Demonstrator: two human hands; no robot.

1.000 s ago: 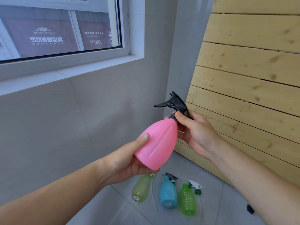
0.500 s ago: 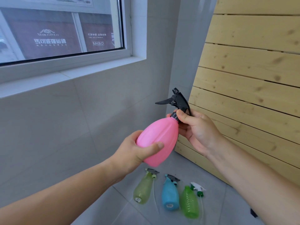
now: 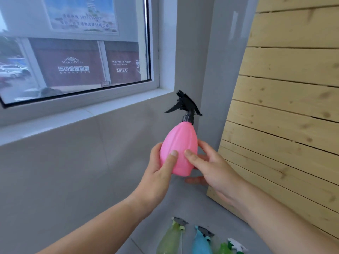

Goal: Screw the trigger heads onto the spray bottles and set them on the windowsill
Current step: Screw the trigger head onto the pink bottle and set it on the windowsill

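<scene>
Grey tiled walls [image 3: 73, 180] are meeting in a corner beneath a window [image 3: 82, 52]. Left hand [image 3: 159, 173] fingers [image 3: 171, 158] are curling round the pink bottle [image 3: 180, 143], thumb pressing its front. Right hand [image 3: 211, 165] fingers [image 3: 190, 155] are clasping its other side. So the bottle is hanging in mid-air, nearly upright, with the black trigger head [image 3: 185, 105] sitting on its neck.

It is probably handling light: thin plastic that gives under a squeeze and is smooth enough to slip. The belly is looking like the sound place to grip, the trigger a poor one.

Up and left of the bottle, the windowsill [image 3: 73, 118] is running along the wall. Close on the bottle's right a slat panel [image 3: 284, 125] is leaning, and the trigger head could clip it or the corner behind. Below the bottle, on the floor [image 3: 192, 208], a green bottle [image 3: 171, 239], a blue bottle [image 3: 200, 242] and a white head [image 3: 235, 244] are lying.
</scene>
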